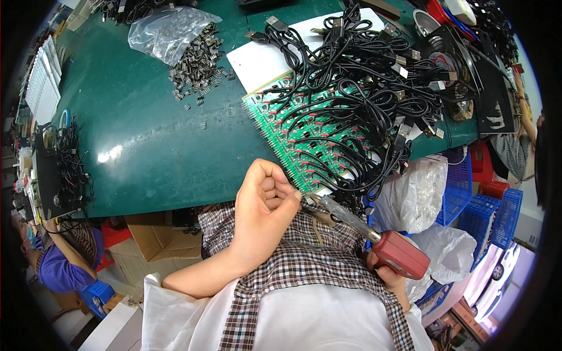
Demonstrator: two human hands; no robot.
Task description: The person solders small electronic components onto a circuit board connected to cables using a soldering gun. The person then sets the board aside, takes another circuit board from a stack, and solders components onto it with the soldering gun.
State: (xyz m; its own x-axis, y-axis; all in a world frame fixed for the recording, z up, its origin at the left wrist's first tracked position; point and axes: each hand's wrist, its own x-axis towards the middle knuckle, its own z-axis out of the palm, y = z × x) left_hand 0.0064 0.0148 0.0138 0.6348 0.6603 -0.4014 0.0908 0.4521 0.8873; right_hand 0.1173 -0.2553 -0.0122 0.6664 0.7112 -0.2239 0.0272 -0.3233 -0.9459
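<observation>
A panel of green circuit boards [295, 131] lies at the table's near edge, with black cables joined to it by red wire ends. My left hand [266, 202] is at the panel's near corner, thumb and forefinger pinched together. What the pinch holds, if anything, is too small to make out. In my right hand [389, 278] is a red-handled soldering gun [404, 255], its metal barrel pointing up and left. The gun's tip is just right of my left fingertips, by the panel corner. I cannot tell whether the tip touches the board.
Bundled black USB cables [374, 88] cover the panel's right side and a white sheet [252, 64]. Small metal parts [199, 67] spill from a clear plastic bag [170, 32]. A black fan [448, 61] stands at right. Blue crates [459, 187] sit below the table; another person [64, 260] works at left.
</observation>
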